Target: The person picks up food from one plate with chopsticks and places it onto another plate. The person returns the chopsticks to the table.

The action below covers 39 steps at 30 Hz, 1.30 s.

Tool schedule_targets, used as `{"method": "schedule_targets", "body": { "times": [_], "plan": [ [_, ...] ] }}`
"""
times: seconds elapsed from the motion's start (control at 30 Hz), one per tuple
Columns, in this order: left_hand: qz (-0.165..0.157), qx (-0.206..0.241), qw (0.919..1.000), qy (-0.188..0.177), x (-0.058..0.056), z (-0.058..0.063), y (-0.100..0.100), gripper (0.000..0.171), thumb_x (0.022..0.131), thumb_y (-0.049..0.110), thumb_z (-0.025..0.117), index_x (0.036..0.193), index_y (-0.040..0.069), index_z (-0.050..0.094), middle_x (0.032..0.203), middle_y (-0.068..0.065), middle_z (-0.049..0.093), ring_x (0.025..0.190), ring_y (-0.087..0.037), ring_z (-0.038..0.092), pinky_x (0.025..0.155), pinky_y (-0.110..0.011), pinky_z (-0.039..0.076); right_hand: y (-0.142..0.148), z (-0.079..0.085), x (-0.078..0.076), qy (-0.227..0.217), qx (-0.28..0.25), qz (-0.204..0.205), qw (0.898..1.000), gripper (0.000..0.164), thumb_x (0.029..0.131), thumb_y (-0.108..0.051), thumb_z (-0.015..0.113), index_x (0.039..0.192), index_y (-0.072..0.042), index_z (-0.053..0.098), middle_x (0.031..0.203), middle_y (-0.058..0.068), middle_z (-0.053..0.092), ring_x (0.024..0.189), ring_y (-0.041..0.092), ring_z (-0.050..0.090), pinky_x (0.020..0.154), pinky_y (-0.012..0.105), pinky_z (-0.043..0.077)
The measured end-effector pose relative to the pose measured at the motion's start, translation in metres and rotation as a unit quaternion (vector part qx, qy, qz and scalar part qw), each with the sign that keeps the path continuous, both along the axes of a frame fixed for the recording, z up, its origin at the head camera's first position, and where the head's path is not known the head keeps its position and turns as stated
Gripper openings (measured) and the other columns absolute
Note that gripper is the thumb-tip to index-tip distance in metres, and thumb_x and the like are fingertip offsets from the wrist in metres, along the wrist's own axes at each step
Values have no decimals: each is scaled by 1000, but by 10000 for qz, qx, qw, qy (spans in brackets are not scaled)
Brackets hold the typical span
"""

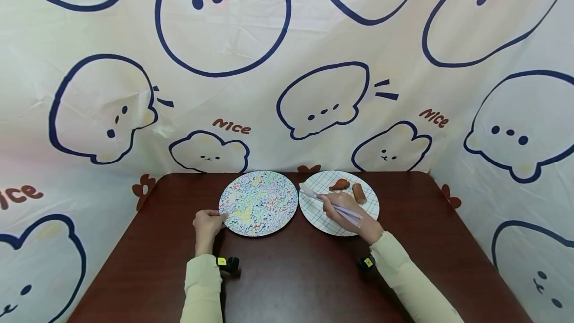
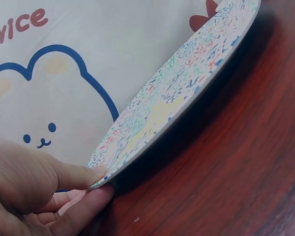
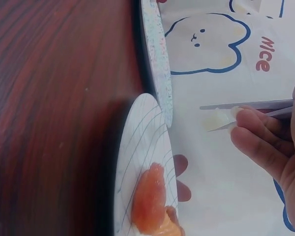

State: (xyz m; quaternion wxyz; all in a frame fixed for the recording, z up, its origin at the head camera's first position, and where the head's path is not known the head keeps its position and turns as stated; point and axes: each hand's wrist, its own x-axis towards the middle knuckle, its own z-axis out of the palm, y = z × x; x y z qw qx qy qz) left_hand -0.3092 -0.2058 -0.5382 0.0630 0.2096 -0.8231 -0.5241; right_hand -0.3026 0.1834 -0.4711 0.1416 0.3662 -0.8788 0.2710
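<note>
My left hand (image 1: 208,226) pinches the near left rim of a round plate (image 1: 260,203) speckled in many colours. In the left wrist view the thumb lies on top of that rim and a finger below it. My right hand (image 1: 347,211) grips a pair of lavender chopsticks (image 3: 265,104) over a white plate (image 1: 316,216) with a thin grid pattern. A small pale piece of food (image 3: 217,119) sits between the chopstick tips, close to where the two plates meet. On the grid plate lie a brown drumstick (image 1: 339,185) and a brown sausage-like piece (image 1: 359,193).
Both plates stand side by side at the far edge of a dark brown wooden table (image 1: 269,278). Behind and beside it hangs a pale cloth (image 1: 260,108) with cartoon bears. A dark wrist camera (image 1: 228,264) is worn at the left wrist, another (image 1: 366,263) at the right.
</note>
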Motion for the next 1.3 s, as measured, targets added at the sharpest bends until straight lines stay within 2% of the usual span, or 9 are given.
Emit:
{"method": "schedule_targets", "body": {
  "times": [0.17,0.27,0.4,0.5,0.67,0.87,1.0,1.17,1.3],
  "plan": [
    [51,-104,9999,48,0,-1,0,32,89,12,74,109,-13,68,90,-24,69,64,-18,66,58,-33,53,-6,5,-1,-351,-258,-8,9990,25,106,-6,49,92,-5,70,64,4,62,56,-1,49,62,25,51],
    [46,-98,9999,51,0,-1,0,32,89,11,74,108,-13,68,88,-22,69,65,-19,66,58,-33,52,-11,7,-4,-521,-298,-22,9982,25,106,-7,50,90,-6,70,65,3,62,55,0,49,58,23,49],
    [20,-81,10000,25,-1,-2,1,32,90,12,74,108,-13,67,88,-22,68,65,-20,66,58,-34,52,-15,7,-6,-705,-159,-71,9974,30,108,-12,48,86,-10,68,64,-4,60,55,0,49,63,23,51],
    [24,-81,10000,-1,0,-3,2,32,90,11,73,109,-14,67,93,-25,67,66,-20,67,59,-34,54,-17,6,-7,-934,-102,-131,9955,31,109,-17,46,89,-11,69,66,-5,61,57,0,51,67,24,52],
    [35,48,10000,2,0,-2,2,32,91,11,73,110,-14,67,106,-31,64,71,-26,70,64,-39,58,-18,3,-13,-1120,-227,-160,9933,32,109,-18,45,89,-12,69,67,-3,62,58,3,52,66,23,51],
    [43,84,10000,25,-1,-1,2,34,91,12,73,110,-15,66,107,-33,62,68,-23,70,64,-38,58,-21,1,-16,-1311,-464,-37,9903,33,109,-17,46,85,-9,67,66,0,60,57,5,53,58,22,49],
    [5,108,9999,4,0,-1,1,34,91,11,73,111,-15,66,107,-33,62,66,-21,69,63,-38,58,-23,0,-16,-1545,-537,97,9865,34,109,-23,48,82,-14,66,66,2,59,56,5,50,59,22,48],
    [-33,21,10000,69,0,-2,1,33,91,11,72,110,-15,67,96,-28,69,63,-18,68,60,-36,56,-27,-3,-18,-1424,-444,269,9884,35,109,-24,48,78,-17,63,62,-5,53,56,4,48,61,21,47],
    [5,-28,9999,133,-1,-3,1,32,90,11,73,109,-14,68,91,-26,71,60,-15,67,59,-34,55,-31,-7,-21,-1353,-465,382,9890,36,109,-18,48,76,-16,63,62,-4,53,57,4,47,57,21,45]
  ]
}}
